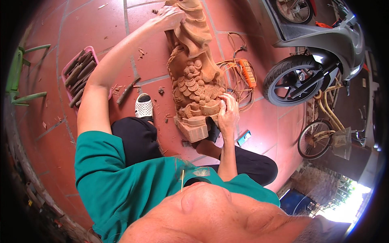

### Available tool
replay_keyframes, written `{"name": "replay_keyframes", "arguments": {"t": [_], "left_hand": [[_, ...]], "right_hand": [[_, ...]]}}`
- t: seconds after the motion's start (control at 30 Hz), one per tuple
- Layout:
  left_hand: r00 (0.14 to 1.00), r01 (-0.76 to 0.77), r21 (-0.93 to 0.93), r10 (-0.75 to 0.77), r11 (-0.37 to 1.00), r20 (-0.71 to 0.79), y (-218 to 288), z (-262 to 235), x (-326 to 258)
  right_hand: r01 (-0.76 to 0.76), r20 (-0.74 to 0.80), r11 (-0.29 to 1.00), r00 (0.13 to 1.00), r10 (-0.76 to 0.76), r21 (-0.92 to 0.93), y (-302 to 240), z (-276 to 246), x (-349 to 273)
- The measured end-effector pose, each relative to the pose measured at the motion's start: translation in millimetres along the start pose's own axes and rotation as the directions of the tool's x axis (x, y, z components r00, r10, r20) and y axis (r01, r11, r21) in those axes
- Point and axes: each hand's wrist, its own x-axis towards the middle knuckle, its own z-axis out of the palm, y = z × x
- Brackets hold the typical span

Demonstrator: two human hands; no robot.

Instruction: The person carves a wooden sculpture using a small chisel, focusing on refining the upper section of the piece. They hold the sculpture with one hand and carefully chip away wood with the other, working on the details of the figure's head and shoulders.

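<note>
A brown wooden carving (198,77) lies on the floor before me, its flat base towards me. Draped folds are cut into its far part, and a heap of round coin-like shapes into its near part. My left hand (171,18) is closed at the left edge of the far end. Beside the near end, my right hand (229,108) curls its fingers over the carving's right side. What lies under either palm is hidden. Left of the carving, a wooden-handled chisel (127,90) rests on the tiles.
A pink basket (65,73) of hand tools stands at left, near a green stool (18,77). Right of the carving lie an orange power strip (247,73) with tangled cable and a small blue box (244,138). A motorbike (291,81) and bicycle (315,139) stand farther right. Wood chips dot the tiles.
</note>
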Motion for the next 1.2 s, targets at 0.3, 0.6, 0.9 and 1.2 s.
{"name": "replay_keyframes", "arguments": {"t": [0.3, 0.6, 0.9, 1.2], "left_hand": [[0.999, -0.013, -0.151, 0.008, 0.988, -0.031, -0.1, 0.0, -4.4], [0.988, -0.130, -0.197, 0.144, 0.972, 0.060, 33.5, -7.8, 6.0], [0.997, -0.031, -0.097, 0.038, 0.995, 0.071, 18.1, -11.1, 2.7], [0.993, -0.085, -0.285, 0.105, 0.955, 0.055, 36.5, 0.7, 3.7]], "right_hand": [[0.008, -0.004, 1.000, 1.000, -0.008, -0.005, 2.0, -0.6, -1.1], [0.011, -0.016, 0.999, 1.000, -0.011, -0.042, 7.8, 2.3, -3.0], [0.013, -0.024, 1.000, 1.000, -0.013, -0.017, 2.8, 1.6, -1.8], [0.014, -0.039, 1.000, 0.999, -0.014, -0.002, 5.8, 2.6, -2.5]]}}
